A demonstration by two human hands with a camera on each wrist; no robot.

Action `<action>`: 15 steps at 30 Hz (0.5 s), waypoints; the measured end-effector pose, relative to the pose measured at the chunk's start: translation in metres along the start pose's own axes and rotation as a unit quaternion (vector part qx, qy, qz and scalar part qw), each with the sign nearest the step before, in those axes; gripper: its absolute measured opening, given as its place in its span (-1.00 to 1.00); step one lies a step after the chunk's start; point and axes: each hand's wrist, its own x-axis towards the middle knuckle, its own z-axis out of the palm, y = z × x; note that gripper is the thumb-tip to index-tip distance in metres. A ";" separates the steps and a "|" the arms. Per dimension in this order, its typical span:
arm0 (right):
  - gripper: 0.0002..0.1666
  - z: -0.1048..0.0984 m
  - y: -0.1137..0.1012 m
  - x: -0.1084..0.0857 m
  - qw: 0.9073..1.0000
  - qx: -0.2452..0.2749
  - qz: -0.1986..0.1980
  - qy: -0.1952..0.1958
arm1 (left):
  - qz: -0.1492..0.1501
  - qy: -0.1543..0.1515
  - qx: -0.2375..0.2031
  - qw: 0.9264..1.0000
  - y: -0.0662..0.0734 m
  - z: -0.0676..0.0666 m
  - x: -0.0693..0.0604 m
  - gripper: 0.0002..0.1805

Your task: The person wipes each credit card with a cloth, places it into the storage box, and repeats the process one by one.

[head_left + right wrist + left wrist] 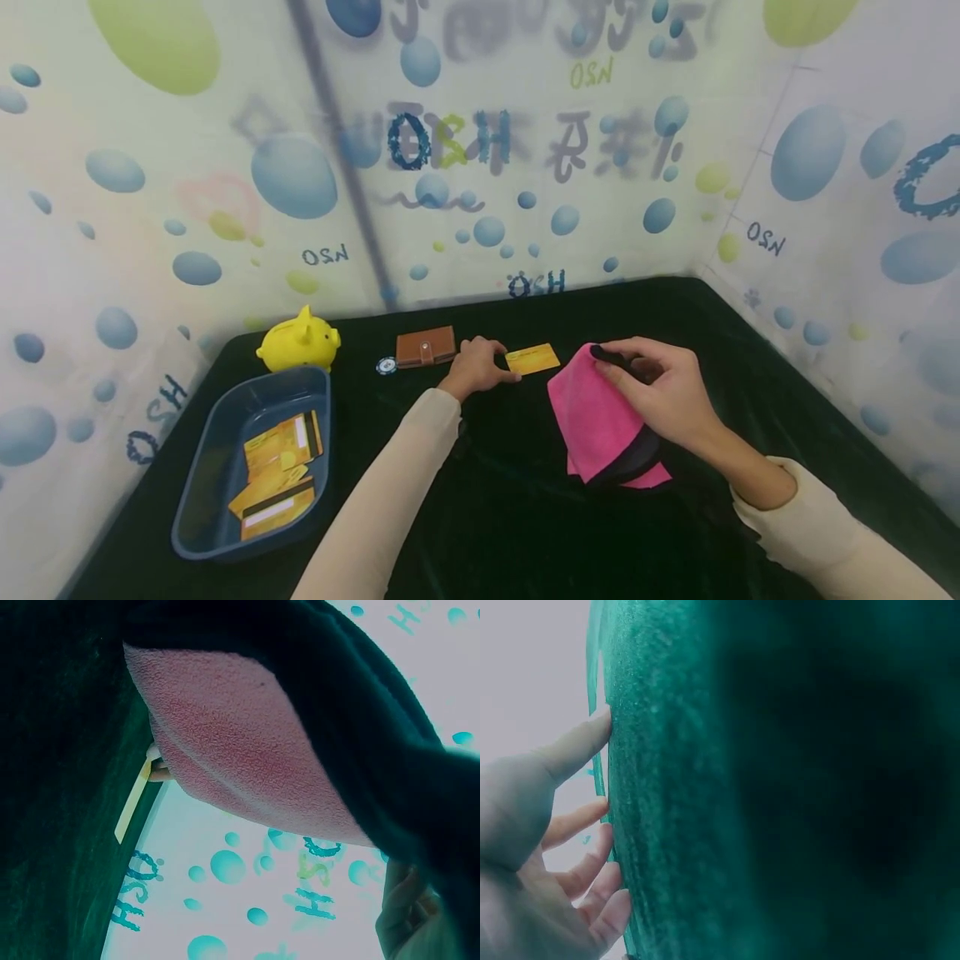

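On the dark green cloth lies a flat gold card (533, 359). My left hand (477, 367) has its thumb and fingers spread around the card's left end. In the left wrist view the left hand's fingertips (600, 724) rest against the dark green cloth. My right hand (663, 387) pinches a pink and black cloth (596, 412) by its dark upper corner, and the cloth hangs down just right of the card. The right wrist view shows the cloth's fuzzy pink side (232, 735) up close, with the gold card (133, 802) beyond it by the left fingertips.
Left of my left hand are a brown wallet (426, 346) and a poker chip (386, 366). Farther left, a yellow piggy bank (298, 342) stands behind a blue tray (197, 508) holding several gold cards (285, 442). Patterned white curtains (480, 250) border the back and sides.
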 end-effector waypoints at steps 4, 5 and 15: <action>-0.63 0.001 0.000 -0.001 1.000 -0.002 0.001 0.002 | 0.003 0.000 0.008 1.000 0.000 0.000 -0.001 -0.36; -0.63 0.001 0.000 -0.001 1.000 -0.002 0.001 0.002 | 0.003 0.001 0.009 1.000 0.000 -0.001 -0.002 -0.36; -0.62 0.003 0.000 0.000 1.000 -0.002 -0.004 0.001 | 0.016 0.012 0.016 1.000 -0.005 -0.002 -0.006 -0.36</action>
